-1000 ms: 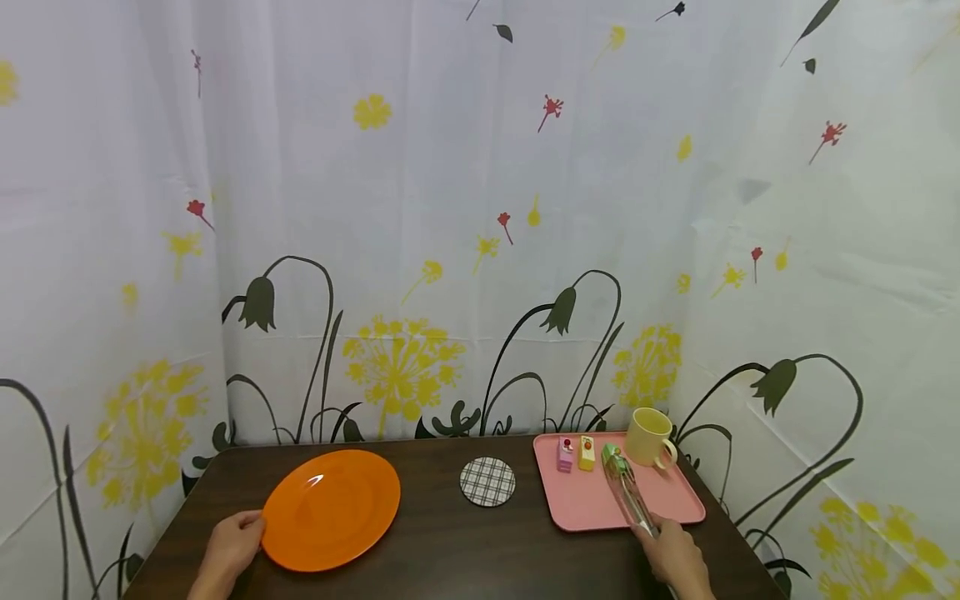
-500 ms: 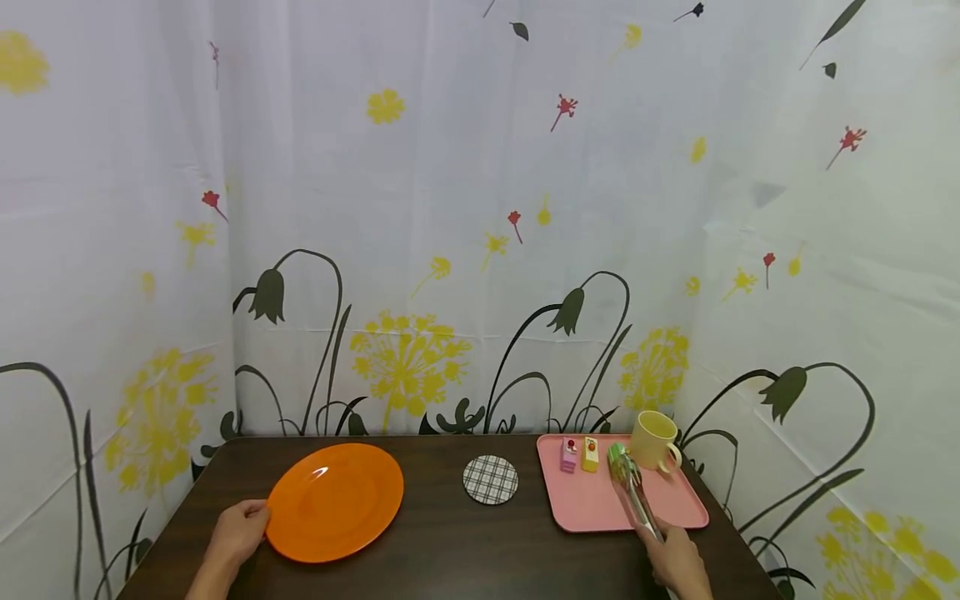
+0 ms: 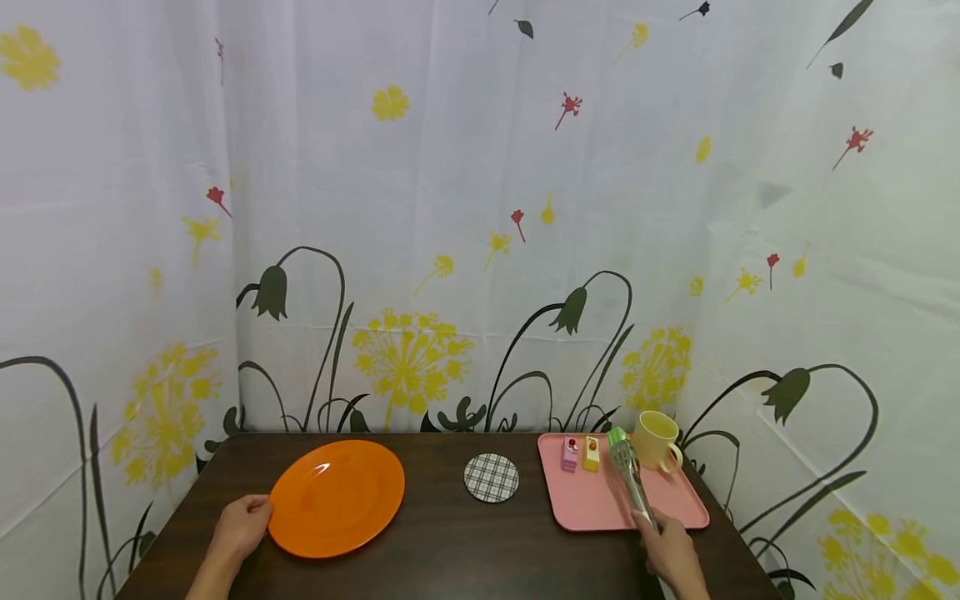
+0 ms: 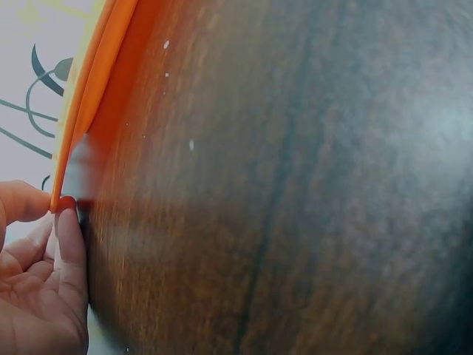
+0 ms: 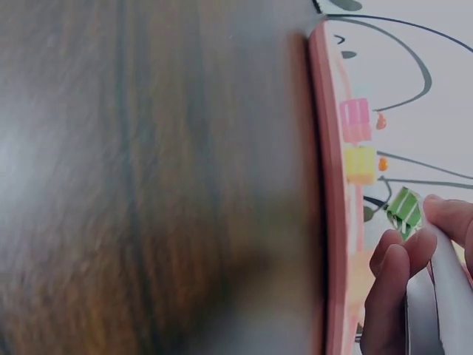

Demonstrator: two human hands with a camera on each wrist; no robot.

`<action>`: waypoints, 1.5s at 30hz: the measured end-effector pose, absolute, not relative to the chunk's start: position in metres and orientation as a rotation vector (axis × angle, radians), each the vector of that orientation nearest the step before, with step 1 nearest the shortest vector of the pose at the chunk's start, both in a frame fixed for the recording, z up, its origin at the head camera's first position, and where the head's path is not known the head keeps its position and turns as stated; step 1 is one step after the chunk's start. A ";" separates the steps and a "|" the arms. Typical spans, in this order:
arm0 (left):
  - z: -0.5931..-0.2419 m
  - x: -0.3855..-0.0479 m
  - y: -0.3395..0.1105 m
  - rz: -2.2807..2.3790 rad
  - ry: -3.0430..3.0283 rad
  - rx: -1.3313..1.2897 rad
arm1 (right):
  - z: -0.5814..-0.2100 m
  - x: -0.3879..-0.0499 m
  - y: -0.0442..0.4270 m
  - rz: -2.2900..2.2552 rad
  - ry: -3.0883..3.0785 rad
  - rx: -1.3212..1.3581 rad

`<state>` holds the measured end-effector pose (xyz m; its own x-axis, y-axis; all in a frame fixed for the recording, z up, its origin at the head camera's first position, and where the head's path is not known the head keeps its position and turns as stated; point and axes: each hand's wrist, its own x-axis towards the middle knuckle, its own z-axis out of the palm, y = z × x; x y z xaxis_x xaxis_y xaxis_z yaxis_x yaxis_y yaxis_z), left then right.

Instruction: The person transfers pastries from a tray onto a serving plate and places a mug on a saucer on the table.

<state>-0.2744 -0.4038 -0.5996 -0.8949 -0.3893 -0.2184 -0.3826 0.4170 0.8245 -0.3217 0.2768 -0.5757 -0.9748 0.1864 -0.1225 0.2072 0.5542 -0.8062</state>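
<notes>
My left hand pinches the near-left rim of a round orange plate between thumb and fingers; the left wrist view shows the rim between them. My right hand holds metal tongs over a pink tray. At the tongs' tips is a green block with white stripes, like a toy cake slice. It appears raised above the tray. On the tray, left of the tongs, stand a pink toy cake piece and a yellow one. A yellow mug stands right of the tips.
A round checked coaster lies between plate and tray on the dark wooden table. A white flower-printed curtain hangs behind the table and along both sides.
The tongs looked spread half a second ago; they are now narrowed at the green block, which has risen from the tray. The head view has shifted slightly. My left hand keeps its pinch.
</notes>
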 end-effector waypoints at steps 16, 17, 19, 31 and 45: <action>-0.601 -0.274 -0.403 -1.499 -2.579 0.728 | -0.564 -0.323 0.242 -1.615 2.720 0.211; -0.601 -0.274 -0.403 -1.509 -2.565 0.726 | -0.564 -0.323 0.239 -1.621 2.720 0.199; -0.602 -0.274 -0.404 -1.522 -2.540 0.714 | -0.562 -0.323 0.233 -1.638 2.711 0.184; -0.602 -0.273 -0.403 -1.443 -2.561 0.726 | -0.550 -0.325 0.198 -1.691 2.666 0.047; -0.599 -0.271 -0.400 -1.334 -2.596 0.743 | -0.550 -0.329 0.158 -1.757 2.599 -0.157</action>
